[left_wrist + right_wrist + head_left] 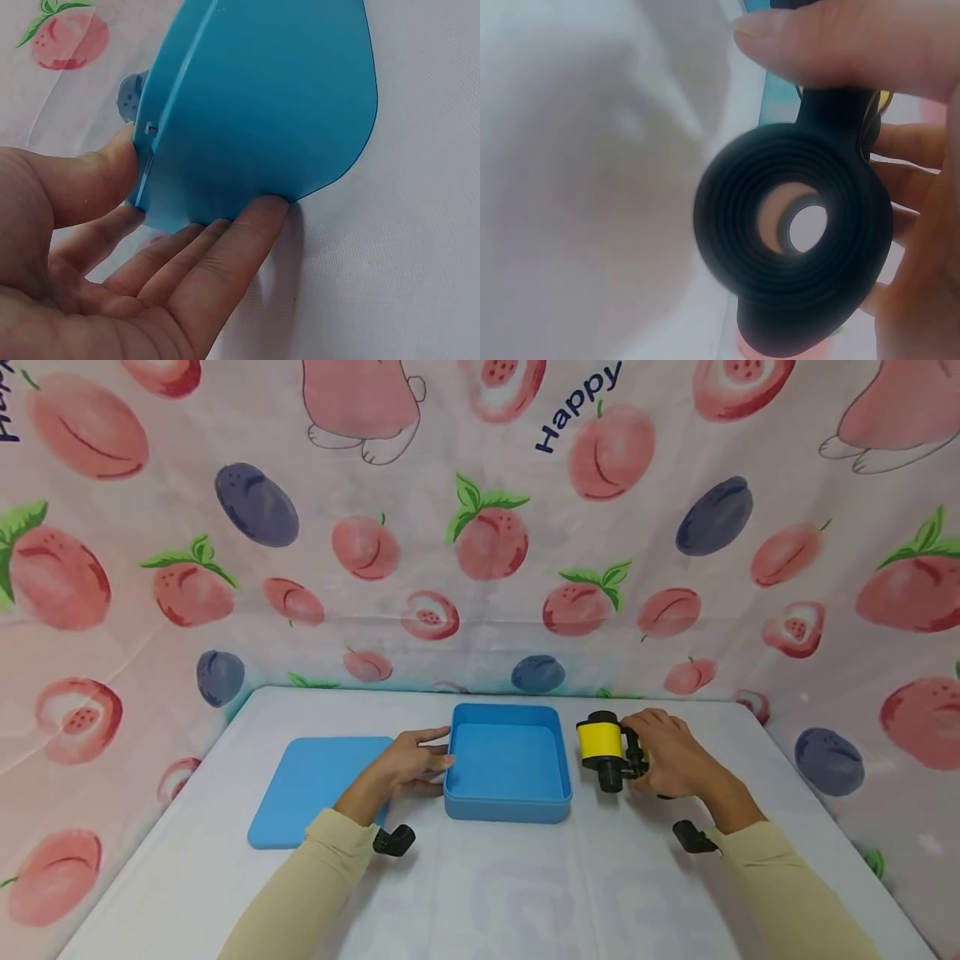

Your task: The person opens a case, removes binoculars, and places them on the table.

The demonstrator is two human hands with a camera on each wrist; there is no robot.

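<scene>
My left hand [405, 764] touches the left wall of an open, square blue box [508, 808] with spread fingers. In the left wrist view the thumb meets the rim, and fairly straight fingers [225, 277] lie against the outside wall [277, 97]. My right hand [671, 752] grips yellow-and-black binoculars [602, 741] by the right barrel, just right of the box. From the right wrist, a round black eyepiece [735, 217] of the binoculars faces the camera; the thumb lies above it and the fingers are partly hidden behind. Nothing lies inside the box.
A flat blue lid [292, 806] lies left of the box, partly under my left forearm. All this is on a white-covered table [510, 893]. Behind and beside it hangs a fruit-printed cloth [420, 552]. Black wrist pieces [393, 841] sit near both sleeves.
</scene>
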